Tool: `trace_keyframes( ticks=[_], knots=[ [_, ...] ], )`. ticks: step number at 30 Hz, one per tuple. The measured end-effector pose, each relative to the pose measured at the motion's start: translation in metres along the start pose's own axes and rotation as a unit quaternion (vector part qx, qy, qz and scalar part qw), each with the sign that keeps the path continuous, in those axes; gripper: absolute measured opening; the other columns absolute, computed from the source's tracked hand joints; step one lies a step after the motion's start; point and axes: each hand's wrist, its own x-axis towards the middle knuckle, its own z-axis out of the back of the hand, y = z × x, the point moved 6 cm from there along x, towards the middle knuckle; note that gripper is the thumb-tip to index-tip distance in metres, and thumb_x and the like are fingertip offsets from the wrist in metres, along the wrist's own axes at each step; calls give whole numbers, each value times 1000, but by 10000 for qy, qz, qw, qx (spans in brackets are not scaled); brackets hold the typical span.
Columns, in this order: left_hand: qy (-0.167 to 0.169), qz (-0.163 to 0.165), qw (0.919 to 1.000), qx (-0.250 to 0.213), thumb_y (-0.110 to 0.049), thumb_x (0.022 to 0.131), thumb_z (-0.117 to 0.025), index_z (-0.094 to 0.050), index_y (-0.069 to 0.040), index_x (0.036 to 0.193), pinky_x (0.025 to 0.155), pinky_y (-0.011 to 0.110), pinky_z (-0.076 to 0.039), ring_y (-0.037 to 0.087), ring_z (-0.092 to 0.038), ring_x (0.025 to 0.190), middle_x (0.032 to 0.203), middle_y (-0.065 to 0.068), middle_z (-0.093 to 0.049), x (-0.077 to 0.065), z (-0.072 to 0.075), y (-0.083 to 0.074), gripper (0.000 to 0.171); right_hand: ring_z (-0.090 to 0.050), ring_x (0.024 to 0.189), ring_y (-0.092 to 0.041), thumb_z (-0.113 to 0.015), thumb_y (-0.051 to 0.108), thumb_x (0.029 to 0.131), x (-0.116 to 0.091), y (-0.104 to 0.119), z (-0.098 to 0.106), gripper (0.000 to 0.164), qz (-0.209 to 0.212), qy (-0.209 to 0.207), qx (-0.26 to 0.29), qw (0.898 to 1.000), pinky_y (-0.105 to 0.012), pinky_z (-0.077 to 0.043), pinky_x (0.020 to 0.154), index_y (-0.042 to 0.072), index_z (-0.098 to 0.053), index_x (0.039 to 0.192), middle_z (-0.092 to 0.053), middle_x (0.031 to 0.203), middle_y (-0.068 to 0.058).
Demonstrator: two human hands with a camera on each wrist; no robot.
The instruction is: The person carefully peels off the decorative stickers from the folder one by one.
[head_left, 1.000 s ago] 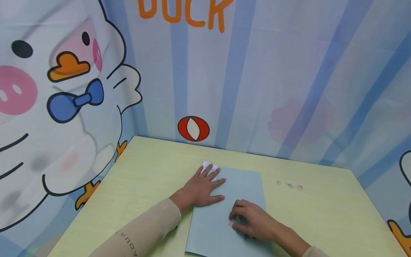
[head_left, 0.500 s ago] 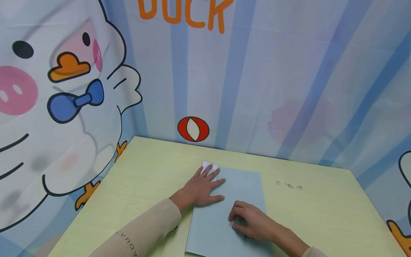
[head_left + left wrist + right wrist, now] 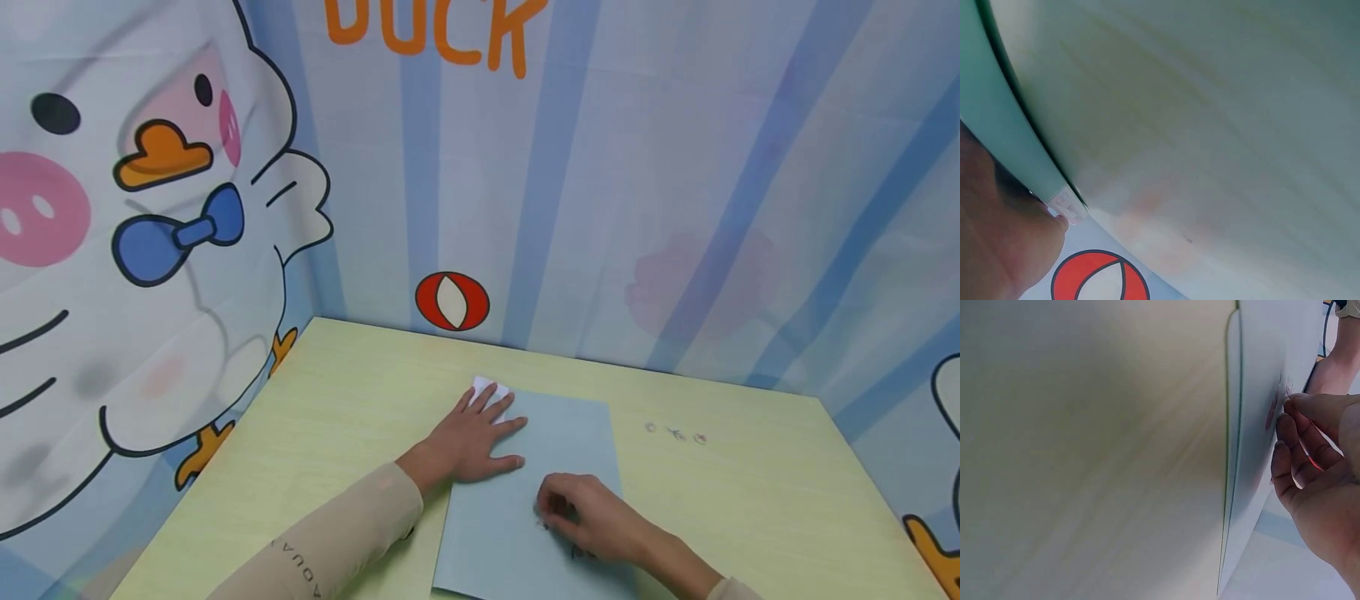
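My left hand (image 3: 474,437) lies flat with spread fingers on the upper left of a thin light blue notebook (image 3: 498,550). Under its fingertips is a small white paper slip (image 3: 481,382), printed in pink (image 3: 1067,203) in the left wrist view. Over the notebook's right half, my right hand (image 3: 592,515) has curled fingers. Its thumb and index fingertips meet at a tiny sticker-like piece (image 3: 1290,387) with thin reddish lines, close against the cover. Dark marks (image 3: 581,552) show on the cover beside the palm, partly hidden by the hand.
Several small clear sticker-like pieces (image 3: 676,433) lie in a row on the pale yellow table (image 3: 750,500), right of the notebook. A duck-printed cloth (image 3: 480,192) hangs behind the table and at its sides.
The right hand's index finger has shifted slightly down and curled more, near the small piece, which shows lower against the cover. The left hand has stayed in place.
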Motion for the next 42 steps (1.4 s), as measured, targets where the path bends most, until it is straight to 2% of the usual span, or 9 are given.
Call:
trace_keyframes(
  ticks=[6,15,23,29,34,42],
  knots=[
    [-2,1,10000,36,-74,103,-38,-35,-37,167,129,57,-8,33,-7,164,177,2,-19,2,-1,1,74,-64,89,0,-72,15,103,-2,-1,4,6,88,-88,6,9999,-27,-57,82,20,-73,106,-72,99,12],
    [34,22,10000,61,-74,103,-38,-35,-37,167,129,57,-9,33,-8,164,177,2,-19,2,0,0,74,-64,88,-2,-75,10,100,-3,-2,11,12,-43,-41,93,9999,-27,-57,81,22,-72,101,-71,97,13],
    [-10,28,10000,27,-74,103,-38,-37,-36,166,129,58,-11,33,-10,164,177,3,-21,0,2,-2,74,-58,83,-4,-74,7,100,-6,-2,29,14,115,-699,-220,9972,-28,-56,74,21,-72,100,-63,97,11],
    [19,54,10000,15,-74,103,-38,-37,-36,166,129,58,-10,33,-9,164,177,2,-20,0,2,-1,74,-61,85,-6,-72,5,101,-8,-4,47,12,3,-932,-174,9955,-28,-56,75,16,-71,103,-69,97,7],
    [49,81,10000,-6,-75,102,-39,-36,-37,166,129,58,-10,33,-8,164,177,2,-19,0,1,-1,74,-62,85,-6,-73,5,101,-12,-5,60,10,-28,-1308,-347,9908,-29,-56,75,15,-72,103,-72,97,3],
    [15,37,10000,-9,-74,103,-39,-36,-36,167,129,58,-9,33,-8,164,177,3,-19,1,-1,-1,74,-62,82,-5,-77,1,96,-18,-8,75,15,28,-1831,-550,9816,-29,-57,72,15,-75,101,-71,96,13]
  ],
)
